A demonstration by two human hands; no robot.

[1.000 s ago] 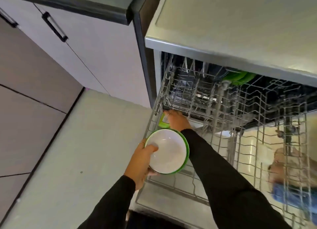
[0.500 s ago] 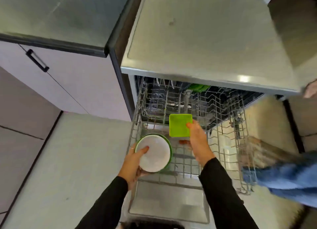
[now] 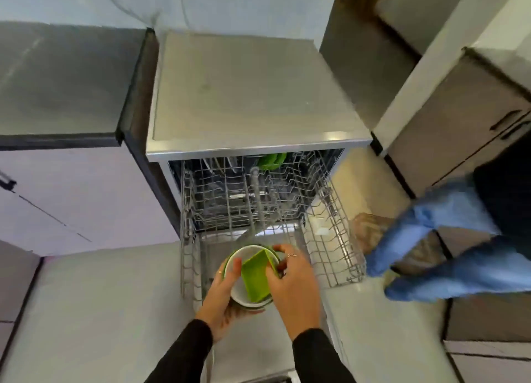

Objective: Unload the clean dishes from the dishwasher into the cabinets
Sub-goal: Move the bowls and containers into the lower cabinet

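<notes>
**Green dish now stacked in bowl, both out of rack**

Near: left hand (image 3: 222, 293) cups the bowl (image 3: 247, 279) from below/left, thumb over the rim, closed firm on it. Right hand (image 3: 293, 279) has fingers wrapped on the square green dish (image 3: 255, 276), setting it tilted inside the bowl; its edge rests on the bowl wall. Not released yet afaict.

Change vs 0.5 s ago: the dish was held apart, up by the rack's back left, with the bowl low over the rack. Now the 2 items are nested and lifted toward the body, above the rack (image 3: 330, 239) front edge and open door. View has also pulled back and up, so the person is prob straightening up.

Means: 2 pcs consolidated into one carry, next is likely a cabinet trip (which cabinet, can't tell).

Far: rack near-empty up front; more green items (image 3: 271, 160) at the back, so unloading isn't done. Second person's blue sleeve (image 3: 431, 239) reaches in at right, blurred.
</notes>
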